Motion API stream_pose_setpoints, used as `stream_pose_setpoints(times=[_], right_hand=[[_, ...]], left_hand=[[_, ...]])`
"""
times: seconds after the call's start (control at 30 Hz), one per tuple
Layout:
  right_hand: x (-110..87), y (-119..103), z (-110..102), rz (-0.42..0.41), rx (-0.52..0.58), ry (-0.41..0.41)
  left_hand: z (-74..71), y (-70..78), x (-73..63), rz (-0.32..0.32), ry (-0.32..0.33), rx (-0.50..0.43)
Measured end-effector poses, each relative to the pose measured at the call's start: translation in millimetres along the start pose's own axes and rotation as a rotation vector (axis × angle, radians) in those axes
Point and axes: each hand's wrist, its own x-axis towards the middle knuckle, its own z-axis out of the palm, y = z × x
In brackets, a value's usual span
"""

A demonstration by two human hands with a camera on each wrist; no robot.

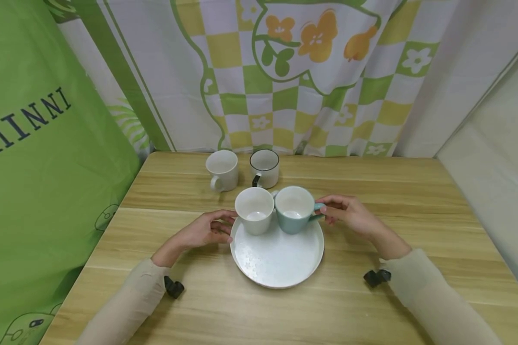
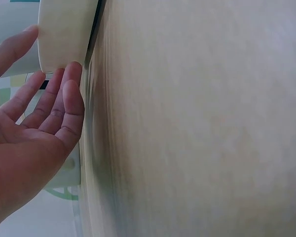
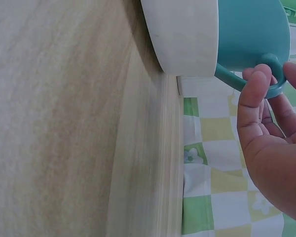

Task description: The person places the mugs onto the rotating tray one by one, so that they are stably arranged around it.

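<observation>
A white round tray (image 1: pixel 280 268) lies on the wooden table (image 1: pixel 393 187) in front of me. At its far side stand a white cup (image 1: pixel 254 210) and a teal cup (image 1: pixel 294 209), side by side. My left hand (image 1: pixel 224 225) lies at the tray's left edge beside the white cup. In the left wrist view the left hand (image 2: pixel 54 64) has straight fingers touching the tray's rim (image 2: pixel 64 34). My right hand (image 1: pixel 325 211) pinches the teal cup's handle (image 3: pixel 227 79) between thumb (image 3: pixel 251 98) and fingers, at the tray's wall (image 3: pixel 187 34).
Two more cups stand near the table's back edge: a plain white one (image 1: pixel 222 170) and a white one with a dark rim and handle (image 1: pixel 264 167). Patterned curtains hang behind and to the left. A pale wall stands on the right.
</observation>
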Motion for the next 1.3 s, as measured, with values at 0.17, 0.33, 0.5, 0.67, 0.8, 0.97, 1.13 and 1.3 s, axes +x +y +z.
stream_pose_setpoints(times=[0.17,0.33,0.5,0.67,0.8,0.97,1.13,1.3], right_hand=[[-1.0,0.4,0.6,0.008,0.029,0.002],[-3.8,1.3,1.2,0.014,0.03,0.004],[-6.9,2.8,1.7,0.003,0.03,0.003],[-10.1,5.8,1.3,-0.002,0.006,0.002],[-12.4,9.0,0.7,-0.002,-0.017,-0.009],[-14.4,12.1,0.8,0.013,-0.016,-0.029],[-17.3,12.8,1.2,0.024,-0.003,-0.042],[-19.6,14.8,2.2,0.014,-0.02,-0.047]], left_hand=[[-0.4,0.5,0.3,0.011,0.003,-0.004],[-0.4,1.1,0.1,0.015,0.02,-0.022],[-2.0,1.0,-0.4,0.022,0.062,-0.003],[-5.8,1.3,-0.3,0.026,0.134,0.05],[-8.3,2.7,0.0,0.013,0.185,0.064],[-12.1,4.2,0.0,-0.011,0.244,0.085],[-17.2,6.7,0.2,-0.028,0.291,0.088],[-21.6,8.2,1.7,-0.038,0.308,0.039]])
